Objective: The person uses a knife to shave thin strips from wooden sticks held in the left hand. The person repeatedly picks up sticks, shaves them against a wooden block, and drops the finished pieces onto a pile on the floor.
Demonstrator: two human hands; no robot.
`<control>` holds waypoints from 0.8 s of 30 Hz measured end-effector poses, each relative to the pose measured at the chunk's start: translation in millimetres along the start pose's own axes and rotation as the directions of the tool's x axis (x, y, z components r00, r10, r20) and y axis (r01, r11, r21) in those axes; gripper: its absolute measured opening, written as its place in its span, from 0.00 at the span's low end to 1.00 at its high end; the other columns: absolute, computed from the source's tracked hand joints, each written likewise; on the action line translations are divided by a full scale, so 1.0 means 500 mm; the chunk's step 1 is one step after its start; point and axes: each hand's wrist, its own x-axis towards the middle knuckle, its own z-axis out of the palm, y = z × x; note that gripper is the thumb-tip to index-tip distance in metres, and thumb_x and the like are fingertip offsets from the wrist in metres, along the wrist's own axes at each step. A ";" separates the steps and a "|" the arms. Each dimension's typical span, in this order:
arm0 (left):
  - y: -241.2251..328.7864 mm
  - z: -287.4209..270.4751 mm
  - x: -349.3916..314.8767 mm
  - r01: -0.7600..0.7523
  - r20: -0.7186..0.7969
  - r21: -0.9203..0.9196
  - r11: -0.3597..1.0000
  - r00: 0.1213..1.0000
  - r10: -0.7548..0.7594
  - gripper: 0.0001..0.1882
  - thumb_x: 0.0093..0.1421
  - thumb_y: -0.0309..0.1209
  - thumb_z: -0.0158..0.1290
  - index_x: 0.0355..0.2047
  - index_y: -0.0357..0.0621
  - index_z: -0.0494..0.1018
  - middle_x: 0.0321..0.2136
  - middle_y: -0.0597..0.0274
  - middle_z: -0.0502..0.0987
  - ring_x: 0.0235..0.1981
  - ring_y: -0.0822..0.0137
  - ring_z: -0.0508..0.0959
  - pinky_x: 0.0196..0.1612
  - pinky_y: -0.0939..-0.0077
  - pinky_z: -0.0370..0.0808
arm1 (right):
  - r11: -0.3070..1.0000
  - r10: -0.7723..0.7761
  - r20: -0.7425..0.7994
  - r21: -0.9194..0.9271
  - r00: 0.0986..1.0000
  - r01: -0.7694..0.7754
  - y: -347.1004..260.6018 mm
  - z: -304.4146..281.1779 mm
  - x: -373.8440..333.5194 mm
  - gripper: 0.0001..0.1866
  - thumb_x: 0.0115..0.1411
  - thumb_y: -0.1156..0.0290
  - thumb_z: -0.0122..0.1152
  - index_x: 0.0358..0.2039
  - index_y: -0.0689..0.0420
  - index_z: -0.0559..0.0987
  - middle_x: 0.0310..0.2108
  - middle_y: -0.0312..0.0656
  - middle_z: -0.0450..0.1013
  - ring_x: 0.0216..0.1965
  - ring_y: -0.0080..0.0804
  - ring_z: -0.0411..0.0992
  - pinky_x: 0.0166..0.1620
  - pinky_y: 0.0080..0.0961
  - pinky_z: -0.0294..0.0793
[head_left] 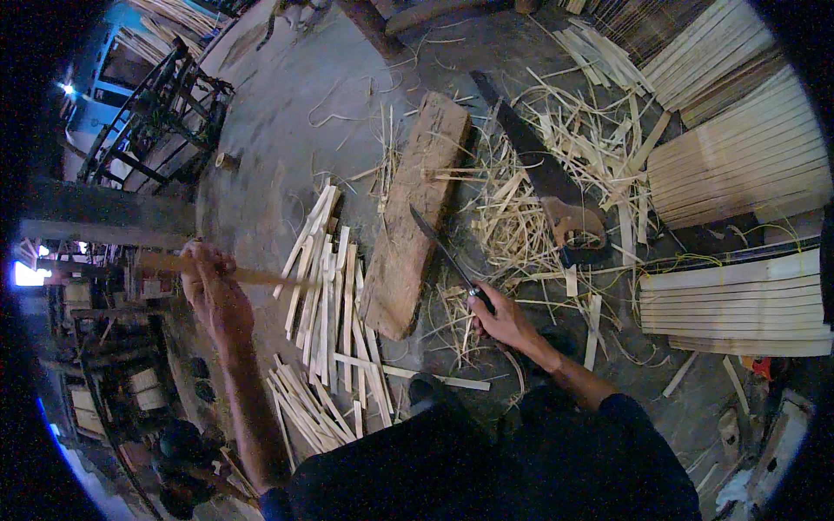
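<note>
My left hand [219, 300] is raised on the left, its fingers closed around a flat bamboo strip [261, 277], blurred toward its right end. My right hand [504, 323] grips the black handle of a knife [447, 252]. The blade points up and left, its tip over a thick, worn wooden block [413, 208]. Loosely fanned pale bamboo strips [333, 304] lie on the floor between my left arm and the block. More strips [304, 408] are gathered nearer my lap.
A handsaw [549, 178] with a wooden handle rests among tangled shavings [512, 221] right of the block. Slatted panels [738, 156] line the right side. A wooden beam [104, 213] and dark frames [161, 122] stand at left. At the far top is a cat [294, 16].
</note>
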 end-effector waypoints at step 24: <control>-0.062 0.252 -0.192 -0.287 -0.502 0.065 0.956 0.818 0.280 0.18 0.68 0.45 0.33 0.28 0.45 0.61 0.39 0.55 0.65 0.43 0.64 0.65 0.47 0.70 0.59 | 0.855 -0.216 0.108 -0.458 0.970 0.241 -0.142 0.078 0.029 0.23 0.61 0.59 0.50 0.51 0.61 0.62 0.33 0.60 0.72 0.36 0.59 0.72 0.38 0.45 0.71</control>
